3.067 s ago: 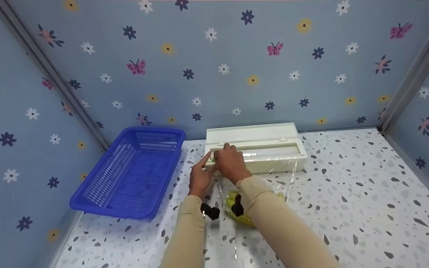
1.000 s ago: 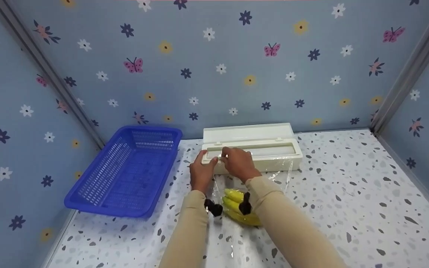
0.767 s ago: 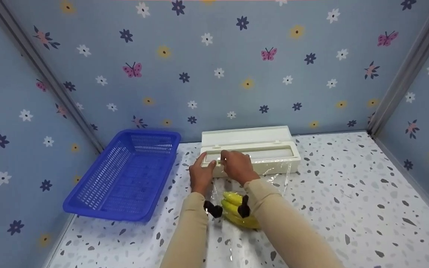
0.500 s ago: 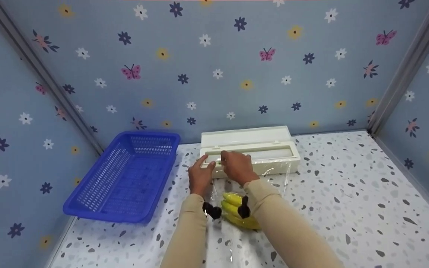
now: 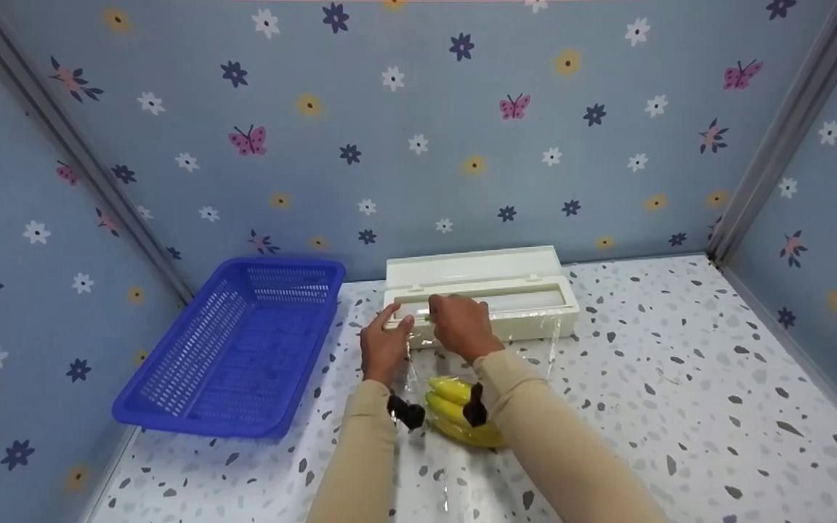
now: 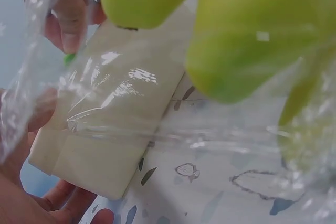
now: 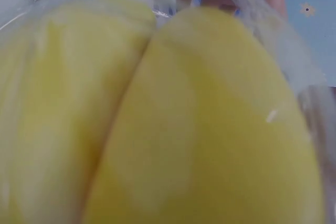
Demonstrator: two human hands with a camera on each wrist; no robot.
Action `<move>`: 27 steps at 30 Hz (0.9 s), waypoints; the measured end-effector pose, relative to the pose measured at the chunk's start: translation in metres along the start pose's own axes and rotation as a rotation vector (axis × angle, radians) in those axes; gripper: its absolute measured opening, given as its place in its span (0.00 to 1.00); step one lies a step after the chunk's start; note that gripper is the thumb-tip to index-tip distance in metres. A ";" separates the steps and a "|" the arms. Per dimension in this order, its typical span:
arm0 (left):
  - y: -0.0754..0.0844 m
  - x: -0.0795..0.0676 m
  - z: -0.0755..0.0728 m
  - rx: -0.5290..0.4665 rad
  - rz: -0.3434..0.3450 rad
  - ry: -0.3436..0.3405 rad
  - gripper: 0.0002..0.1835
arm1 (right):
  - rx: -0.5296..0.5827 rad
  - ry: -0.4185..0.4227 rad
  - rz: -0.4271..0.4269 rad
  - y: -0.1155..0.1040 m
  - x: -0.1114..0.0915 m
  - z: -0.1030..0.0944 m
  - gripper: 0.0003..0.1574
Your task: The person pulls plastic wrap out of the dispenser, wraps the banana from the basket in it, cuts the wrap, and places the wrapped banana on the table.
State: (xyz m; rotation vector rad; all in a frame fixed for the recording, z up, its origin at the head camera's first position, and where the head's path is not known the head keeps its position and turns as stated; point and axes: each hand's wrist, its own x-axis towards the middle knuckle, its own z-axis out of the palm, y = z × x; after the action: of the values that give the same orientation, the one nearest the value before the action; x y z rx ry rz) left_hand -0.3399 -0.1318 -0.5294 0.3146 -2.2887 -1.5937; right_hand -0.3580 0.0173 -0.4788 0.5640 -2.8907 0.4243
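A cream cling film dispenser [image 5: 538, 328] lies against the back wall, its lid [image 5: 473, 267] raised and a film roll [image 5: 527, 300] inside. My left hand [image 5: 382, 350] grips the dispenser's left end, with the thumb at the front edge. Beside it, my right hand [image 5: 464, 328] pinches a small green slide cutter [image 6: 70, 57] on the front edge, mostly hidden by the fingers. Clear film [image 6: 121, 85] runs from the dispenser toward me, over a bunch of yellow bananas [image 5: 453, 415]. In the right wrist view, the film-covered bananas [image 7: 199, 114] fill most of the picture.
A blue perforated basket [image 5: 244, 420] stands left of the dispenser. The speckled white tabletop [image 5: 680, 407] extends to the right, bounded by flower-patterned walls [image 5: 418, 181]. Dark wrist mounts [image 5: 407, 412] hang near the bananas.
Over the last three seconds, my right hand has slid a little rightward along the dispenser's front edge. My left thumb has come down onto that edge. The last half second shows little hand movement.
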 end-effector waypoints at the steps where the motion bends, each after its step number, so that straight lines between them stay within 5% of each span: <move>1: 0.000 0.000 0.000 -0.003 -0.003 -0.002 0.22 | -0.001 0.000 0.002 0.000 0.000 0.000 0.04; 8: 0.000 0.001 0.002 -0.018 -0.027 -0.026 0.22 | -0.005 0.001 0.022 0.000 -0.003 -0.002 0.03; 16: -0.002 0.000 -0.002 -0.024 -0.029 -0.010 0.21 | 0.021 0.031 -0.047 -0.003 -0.005 0.003 0.13; 27: 0.002 -0.003 -0.002 -0.021 -0.046 -0.015 0.21 | 0.065 0.122 0.022 -0.006 -0.003 0.004 0.11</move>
State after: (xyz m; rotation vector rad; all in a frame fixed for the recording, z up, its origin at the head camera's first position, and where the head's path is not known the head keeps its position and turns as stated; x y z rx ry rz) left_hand -0.3359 -0.1321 -0.5276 0.3535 -2.2903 -1.6459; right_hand -0.3533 0.0116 -0.4818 0.4981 -2.7779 0.5388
